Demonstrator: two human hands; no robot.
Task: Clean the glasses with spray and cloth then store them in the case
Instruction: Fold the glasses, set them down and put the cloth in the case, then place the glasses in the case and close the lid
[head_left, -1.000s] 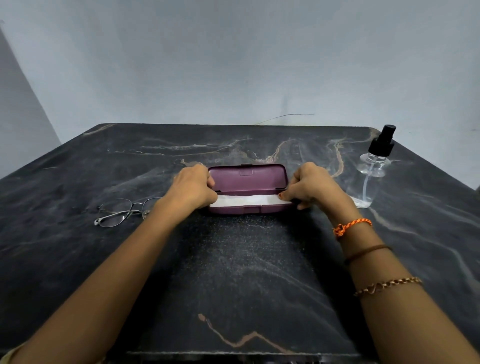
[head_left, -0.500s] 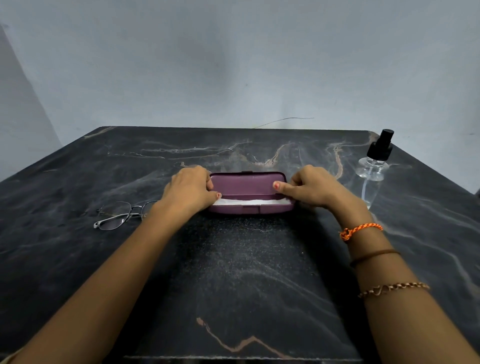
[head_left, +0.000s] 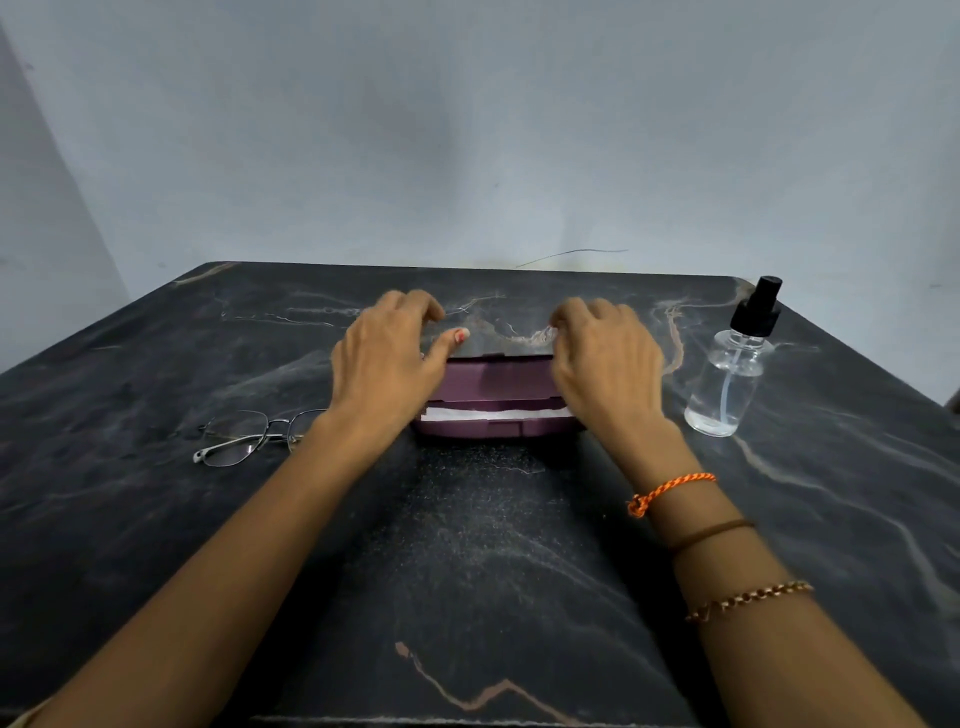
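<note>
A maroon glasses case (head_left: 496, 384) lies at the table's middle, its lid tilted low over the base. A white cloth (head_left: 498, 414) shows in the narrow gap along the front. My left hand (head_left: 387, 358) covers the case's left end, fingers arched and apart, thumb stretched over the lid. My right hand (head_left: 605, 364) covers the right end the same way. Neither hand grips anything. Thin metal-framed glasses (head_left: 249, 436) lie folded on the table left of my left forearm. A clear spray bottle (head_left: 730, 384) with a black nozzle stands to the right of the case.
The dark marble table (head_left: 467, 571) ends at a pale wall behind and drops off at both sides. A thin wire (head_left: 571, 254) lies along the far edge. Bracelets circle my right wrist.
The case lid has come down from upright to nearly flat. Both hands moved from pinching the case's ends to lying over the lid with fingers spread.
</note>
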